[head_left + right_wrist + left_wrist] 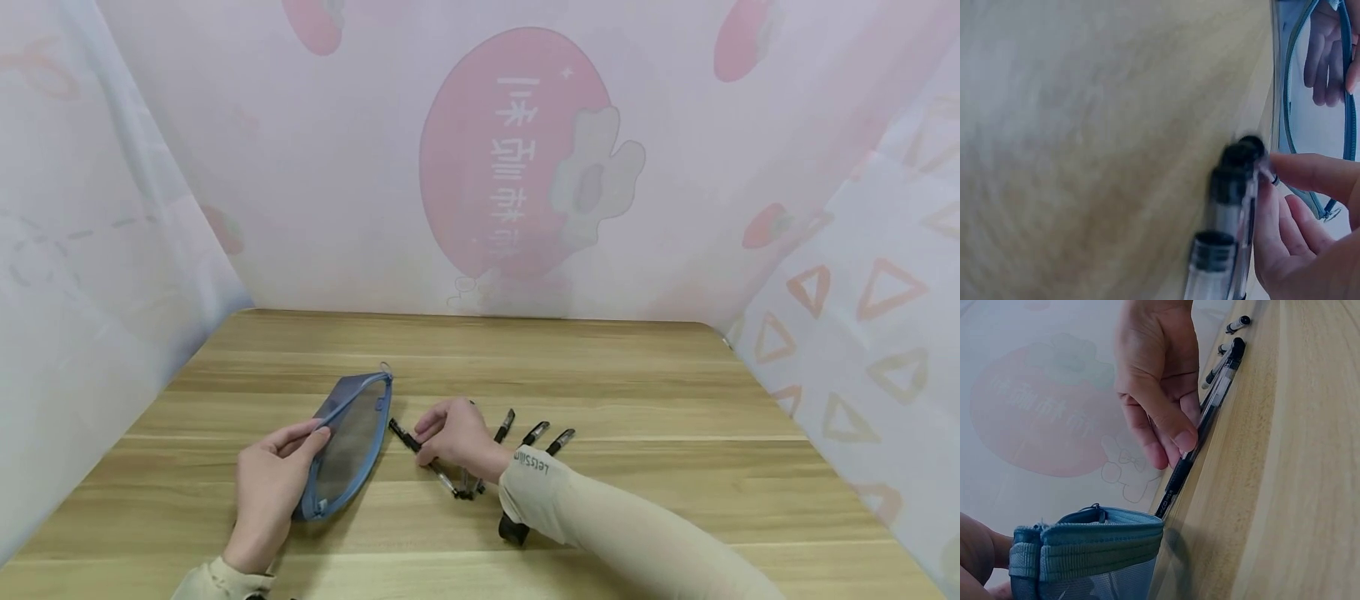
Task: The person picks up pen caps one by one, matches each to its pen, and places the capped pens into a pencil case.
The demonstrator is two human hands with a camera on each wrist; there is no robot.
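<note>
My left hand [272, 487] pinches the near rim of a blue mesh zipper pouch [352, 446], its mouth spread wide and facing right. To its right, my right hand [461, 437] pinches a black-and-clear pen [402, 433] around the middle between thumb and fingers. This pen slants from beside the pouch down toward the other pens. In the left wrist view the pen's dark end [1165, 503] comes right up to the pouch's edge [1104, 540]. The right wrist view shows several pen ends [1213, 250] lined up beside the fingers; parts of them are hidden by the hand.
More pens [536, 433] lie to the right of the right hand, partly under the wrist and sleeve [600, 500]. Everything rests on a wood-grain table [675, 375]. A pale curtain [337, 167] with strawberry prints hangs behind and at both sides.
</note>
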